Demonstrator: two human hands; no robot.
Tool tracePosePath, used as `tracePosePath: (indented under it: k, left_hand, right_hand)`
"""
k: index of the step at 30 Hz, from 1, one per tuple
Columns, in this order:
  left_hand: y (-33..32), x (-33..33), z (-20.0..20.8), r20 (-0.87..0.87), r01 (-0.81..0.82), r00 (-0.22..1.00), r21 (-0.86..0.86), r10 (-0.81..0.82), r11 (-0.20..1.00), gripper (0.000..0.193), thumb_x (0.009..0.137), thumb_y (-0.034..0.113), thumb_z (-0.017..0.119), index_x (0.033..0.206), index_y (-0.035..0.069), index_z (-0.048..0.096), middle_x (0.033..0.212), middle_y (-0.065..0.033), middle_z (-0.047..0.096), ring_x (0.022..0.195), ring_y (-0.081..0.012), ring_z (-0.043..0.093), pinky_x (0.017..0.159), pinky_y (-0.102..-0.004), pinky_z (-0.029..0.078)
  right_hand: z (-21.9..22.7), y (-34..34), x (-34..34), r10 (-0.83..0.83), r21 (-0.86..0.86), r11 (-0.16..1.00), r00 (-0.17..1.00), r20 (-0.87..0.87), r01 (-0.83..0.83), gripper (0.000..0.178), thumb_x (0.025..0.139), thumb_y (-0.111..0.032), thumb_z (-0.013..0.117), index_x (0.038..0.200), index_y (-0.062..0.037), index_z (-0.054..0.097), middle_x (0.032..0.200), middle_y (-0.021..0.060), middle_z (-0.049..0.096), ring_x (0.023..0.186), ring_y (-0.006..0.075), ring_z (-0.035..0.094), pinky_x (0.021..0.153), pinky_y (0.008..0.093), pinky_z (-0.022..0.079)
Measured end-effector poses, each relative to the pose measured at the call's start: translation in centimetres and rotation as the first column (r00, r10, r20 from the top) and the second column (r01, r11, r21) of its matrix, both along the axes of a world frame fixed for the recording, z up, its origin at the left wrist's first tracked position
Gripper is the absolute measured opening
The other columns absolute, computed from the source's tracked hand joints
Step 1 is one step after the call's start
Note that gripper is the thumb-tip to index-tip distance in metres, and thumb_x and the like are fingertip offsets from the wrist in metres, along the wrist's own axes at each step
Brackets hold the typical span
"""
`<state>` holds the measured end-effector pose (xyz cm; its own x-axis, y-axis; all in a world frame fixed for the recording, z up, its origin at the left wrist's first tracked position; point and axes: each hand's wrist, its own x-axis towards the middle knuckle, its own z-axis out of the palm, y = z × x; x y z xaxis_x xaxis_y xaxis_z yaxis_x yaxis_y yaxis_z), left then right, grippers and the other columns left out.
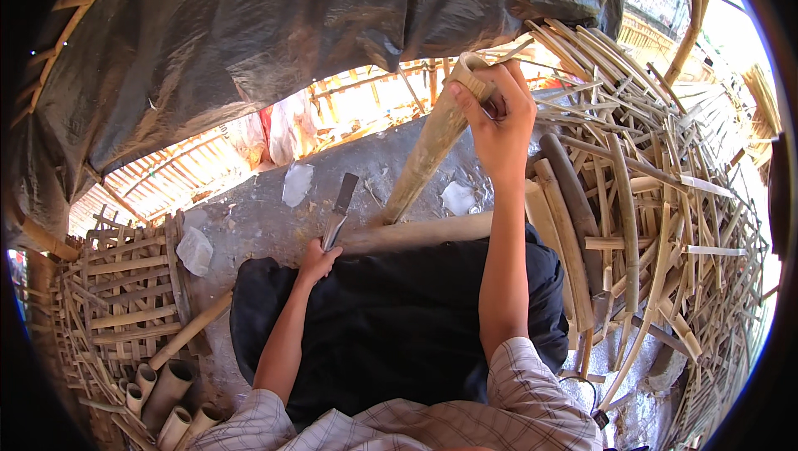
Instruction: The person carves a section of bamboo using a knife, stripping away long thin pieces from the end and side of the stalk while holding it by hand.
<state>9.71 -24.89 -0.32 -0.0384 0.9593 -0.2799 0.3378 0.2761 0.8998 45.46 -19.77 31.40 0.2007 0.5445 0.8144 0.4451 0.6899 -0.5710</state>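
My left hand (316,261) is closed round a knife (339,211), low on its length, with its dark, broad end pointing up and away from me. My right hand (504,114) is raised at the far side, fingers and thumb pinching the top rim of a bamboo tube (426,156). The tube leans, its upper end tilted to the right and its lower end by a bamboo pole (416,233). That pole lies crosswise in front of the dark cloth (382,318) over my lap. The fingertips behind the rim are partly hidden.
Many split bamboo strips (657,168) are heaped on the right, beside thicker poles (565,235). Cut bamboo tubes (170,389) stand at lower left, near a woven bamboo panel (133,285). A black plastic sheet (249,44) hangs ahead. Scraps of clear plastic (195,251) lie on the floor.
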Motion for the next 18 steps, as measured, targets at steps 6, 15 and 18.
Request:
tracePosePath:
  k: [6,15,18]
  left_hand:
    - [-0.3,0.5,0.8,-0.006,-0.028,1.000,0.010,0.028,1.000,0.026,0.089,0.021,0.075,0.081,0.004,0.056,0.059,-0.0036,0.055,0.042,-0.0147,0.054,0.039,-0.0328,0.041]
    - [-0.3,0.2,0.8,-0.060,-0.004,0.998,0.016,0.005,1.000,0.024,0.089,0.017,0.076,0.082,0.005,0.056,0.059,-0.0032,0.054,0.043,-0.0146,0.053,0.039,-0.0328,0.040]
    - [-0.3,0.3,0.7,-0.072,-0.010,0.997,0.017,0.011,1.000,0.024,0.088,0.018,0.075,0.081,0.004,0.056,0.059,-0.0036,0.055,0.043,-0.0147,0.054,0.039,-0.0330,0.041]
  right_hand:
    - [-1.7,2.1,0.9,0.146,0.056,0.988,0.987,-0.062,-0.142,0.030,0.082,-0.010,0.086,0.104,-0.0023,0.067,0.109,0.0062,0.057,0.083,0.0144,0.051,0.065,0.0289,0.044]
    - [-1.1,0.8,-0.4,-0.024,0.074,0.997,0.999,0.049,0.021,0.057,0.069,-0.010,0.095,0.109,-0.0032,0.056,0.112,0.0107,0.046,0.107,0.0277,0.049,0.088,0.0401,0.047]
    - [-1.6,1.5,-0.2,0.180,0.052,0.983,0.979,-0.101,-0.175,0.073,0.066,-0.004,0.094,0.123,-0.0058,0.048,0.114,0.0107,0.050,0.111,0.0266,0.054,0.093,0.0405,0.049]
